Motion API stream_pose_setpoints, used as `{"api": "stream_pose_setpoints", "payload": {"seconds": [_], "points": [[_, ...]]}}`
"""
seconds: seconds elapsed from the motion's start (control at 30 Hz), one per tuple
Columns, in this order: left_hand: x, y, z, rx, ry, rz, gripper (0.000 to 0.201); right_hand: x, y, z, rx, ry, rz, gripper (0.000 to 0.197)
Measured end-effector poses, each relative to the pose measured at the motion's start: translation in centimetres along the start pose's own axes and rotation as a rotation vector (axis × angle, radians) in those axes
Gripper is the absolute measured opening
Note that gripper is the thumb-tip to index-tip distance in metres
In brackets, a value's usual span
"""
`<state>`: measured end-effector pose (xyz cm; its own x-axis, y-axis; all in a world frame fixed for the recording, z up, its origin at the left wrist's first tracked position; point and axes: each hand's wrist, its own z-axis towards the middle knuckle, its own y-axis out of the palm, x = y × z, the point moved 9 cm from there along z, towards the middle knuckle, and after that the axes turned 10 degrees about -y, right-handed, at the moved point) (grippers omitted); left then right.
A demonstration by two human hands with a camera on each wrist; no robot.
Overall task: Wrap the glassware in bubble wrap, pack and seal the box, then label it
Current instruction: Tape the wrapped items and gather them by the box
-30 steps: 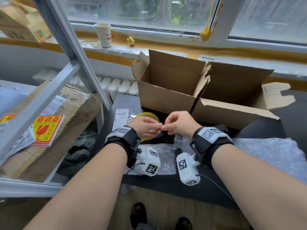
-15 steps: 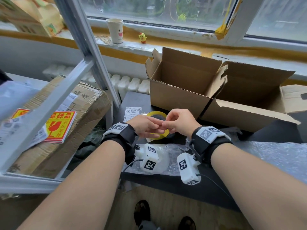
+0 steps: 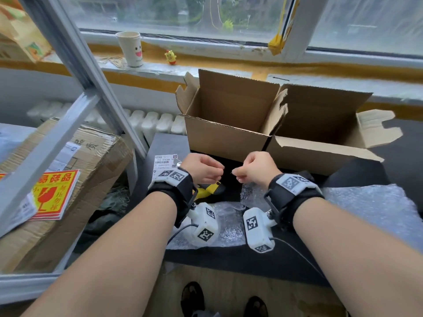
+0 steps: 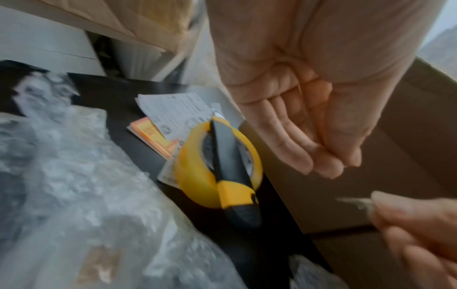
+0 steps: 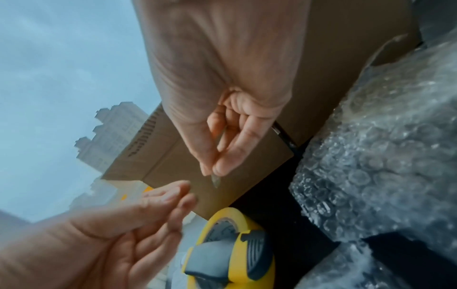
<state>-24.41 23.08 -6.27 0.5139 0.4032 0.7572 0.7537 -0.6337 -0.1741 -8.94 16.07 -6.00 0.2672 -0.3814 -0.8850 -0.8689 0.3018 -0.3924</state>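
Observation:
An open cardboard box (image 3: 229,138) stands at the back of the black table (image 3: 229,259), and I see nothing inside it. My hands hover just in front of it, a little apart. My right hand (image 3: 237,175) pinches a small thin greyish sliver (image 5: 215,179) between thumb and forefinger; what it is I cannot tell. My left hand (image 3: 217,177) holds nothing, its fingers (image 4: 329,164) loosely straight. Below them lies a yellow tape roll (image 4: 193,162) with a yellow-black utility knife (image 4: 230,176) across it. Bubble wrap (image 3: 366,207) covers the table's right side, and more bubble wrap (image 4: 74,195) lies near my wrists. No glassware shows.
A white shipping label (image 3: 164,161) and an orange sticker (image 4: 148,131) lie left of the tape. A large taped carton (image 3: 91,175) with red-yellow fragile stickers sits at left behind a slanted metal frame (image 3: 80,72). A paper cup (image 3: 131,49) and yellow toy (image 3: 170,57) stand on the sill.
My hands were touching fingertip to fingertip over the tape roll; they have pulled apart, the right one keeping the sliver. The knife on the roll is uncovered.

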Motion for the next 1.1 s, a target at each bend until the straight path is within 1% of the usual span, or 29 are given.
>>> {"api": "stream_pose_setpoints", "payload": {"seconds": [0.03, 0.07, 0.1, 0.17, 0.2, 0.23, 0.3, 0.37, 0.4, 0.5, 0.57, 0.63, 0.73, 0.77, 0.83, 0.87, 0.9, 0.97, 1.03, 1.1], "points": [[0.3, 0.7, 0.1, -0.014, 0.009, 0.027, 0.008, 0.1, -0.4, 0.0, 0.012, 0.002, 0.003, 0.032], [0.5, 1.1, 0.2, -0.021, 0.009, 0.043, 0.007, 0.3, -0.5, 0.1, 0.005, 0.009, 0.002, 0.029], [0.5, 1.4, 0.4, -0.025, 0.002, 0.051, 0.007, 0.4, -0.6, 0.2, -0.02, 0.011, -0.003, 0.023], [0.4, 1.4, 1.0, -0.024, -0.013, 0.054, 0.007, 0.6, -0.8, 0.4, -0.059, 0.008, -0.04, 0.016], [0.4, 1.3, 1.2, -0.021, -0.019, 0.056, 0.008, 0.6, -1.0, 0.5, -0.047, 0.006, -0.063, 0.006], [0.2, 1.2, 1.4, -0.017, -0.028, 0.058, 0.009, 0.5, -1.4, 0.5, -0.016, -0.001, -0.075, 0.006], [0.0, 1.0, 1.7, -0.019, -0.047, 0.071, 0.009, 0.5, -2.2, 0.7, 0.072, -0.008, -0.089, 0.022], [-0.2, 1.2, 1.9, -0.04, -0.07, 0.081, 0.008, 0.0, -2.6, 0.7, 0.126, -0.034, -0.089, 0.028], [-0.3, 1.3, 2.0, -0.052, -0.08, 0.083, 0.008, -0.2, -2.5, 0.9, 0.129, -0.054, -0.096, 0.027], [-0.4, 1.6, 2.4, -0.077, -0.093, 0.09, 0.011, -0.5, -1.6, 1.5, 0.065, -0.061, -0.087, 0.007], [-0.4, 1.7, 2.8, -0.093, -0.097, 0.098, 0.012, 0.0, -1.2, 2.0, 0.063, -0.025, -0.051, 0.015], [-0.4, 1.7, 3.0, -0.11, -0.105, 0.103, 0.01, 0.3, -1.3, 2.1, 0.099, 0.002, -0.049, 0.02], [-0.3, 1.8, 3.3, -0.135, -0.115, 0.104, 0.008, 0.3, -1.3, 2.3, 0.13, -0.003, -0.051, 0.014], [-0.3, 1.9, 3.4, -0.14, -0.115, 0.104, 0.008, 0.3, -1.4, 2.3, 0.142, -0.004, -0.087, 0.018], [-0.3, 1.9, 3.7, -0.148, -0.115, 0.102, 0.009, 0.1, -1.8, 2.4, 0.178, 0.007, -0.212, 0.033], [-0.4, 2.0, 3.8, -0.153, -0.117, 0.1, 0.01, 0.0, -1.7, 2.4, 0.181, 0.009, -0.234, 0.036], [-0.4, 2.1, 3.8, -0.157, -0.121, 0.099, 0.01, 0.1, -1.4, 2.6, 0.163, 0.013, -0.194, 0.036], [-0.4, 2.2, 3.9, -0.159, -0.128, 0.098, 0.009, 0.2, -0.4, 2.8, 0.094, 0.041, -0.112, 0.028], [-0.4, 2.2, 4.0, -0.159, -0.131, 0.098, 0.009, 0.4, -0.4, 3.2, 0.069, 0.058, -0.173, 0.022], [-0.3, 2.1, 4.0, -0.164, -0.129, 0.106, 0.008, 0.3, -1.3, 3.2, 0.129, 0.058, -0.258, 0.025]]}}
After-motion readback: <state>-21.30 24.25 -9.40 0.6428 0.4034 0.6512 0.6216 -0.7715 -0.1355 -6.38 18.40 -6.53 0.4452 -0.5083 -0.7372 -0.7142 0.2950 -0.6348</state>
